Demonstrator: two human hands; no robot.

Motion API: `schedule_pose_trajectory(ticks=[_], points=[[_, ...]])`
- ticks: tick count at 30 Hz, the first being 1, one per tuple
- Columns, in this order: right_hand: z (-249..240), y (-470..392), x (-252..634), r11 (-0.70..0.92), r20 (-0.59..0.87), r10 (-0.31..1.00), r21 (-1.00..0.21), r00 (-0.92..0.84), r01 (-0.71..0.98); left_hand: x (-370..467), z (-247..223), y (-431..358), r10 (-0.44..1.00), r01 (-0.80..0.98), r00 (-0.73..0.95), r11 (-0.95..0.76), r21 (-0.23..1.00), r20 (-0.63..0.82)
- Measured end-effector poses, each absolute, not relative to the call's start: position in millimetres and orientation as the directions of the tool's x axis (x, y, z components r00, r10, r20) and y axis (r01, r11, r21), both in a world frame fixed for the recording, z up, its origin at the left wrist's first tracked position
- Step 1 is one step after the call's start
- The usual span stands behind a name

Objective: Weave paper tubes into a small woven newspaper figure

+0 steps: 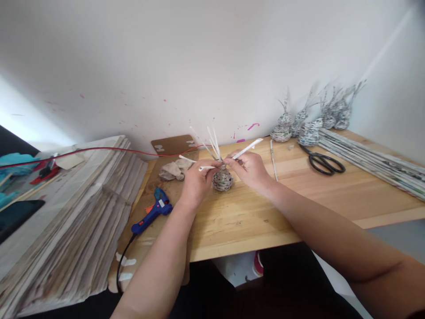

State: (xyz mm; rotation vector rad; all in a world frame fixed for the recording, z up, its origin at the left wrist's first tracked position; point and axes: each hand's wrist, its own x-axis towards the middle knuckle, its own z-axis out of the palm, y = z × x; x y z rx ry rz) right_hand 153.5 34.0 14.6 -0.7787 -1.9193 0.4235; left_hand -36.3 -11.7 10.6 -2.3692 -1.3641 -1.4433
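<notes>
In the middle of the frame we see a small woven paper pot [222,181] over the bench [232,230], its long axis roughly upright, its loose spokes [216,144] pointing up and slightly left. Our left hand [198,177] pinches the pot's neck; our right hand [248,167] grips a white paper stick [247,149] slanting toward the upper right. Scissors [311,153] lie at right, a blue glue gun [151,217] left of centre.

The woven vessel [222,180] is mottled grey and white — the paper sticks [248,148] plain white. The glue gun [154,215] is deep blue with an orange trigger [149,208], the scissors [323,164] black. Pink splashes [253,126] dot the whitish wall [199,66] — the table [232,226] shows honey-coloured grain.
</notes>
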Motion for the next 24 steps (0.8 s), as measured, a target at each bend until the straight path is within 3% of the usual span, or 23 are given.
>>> schedule_pose_trajectory(ticks=[10,17,24], points=[[13.7,38.2,155.4,0.786,0.709,0.618,-0.543,-0.340,0.296,-31.0,10.5,-9.6,0.636,0.712,0.144,-0.599,0.367,0.758],[14.5,37.8,154.6,0.829,0.759,0.559,-0.510,-0.334,0.227,-16.1,22.4,-17.4,0.652,0.871,0.232,-0.470,0.144,0.722],[12.7,42.4,154.0,0.716,0.670,0.696,-0.675,-0.258,0.176,-6.6,32.2,-21.1,0.717,0.884,0.241,-0.440,0.157,0.654]])
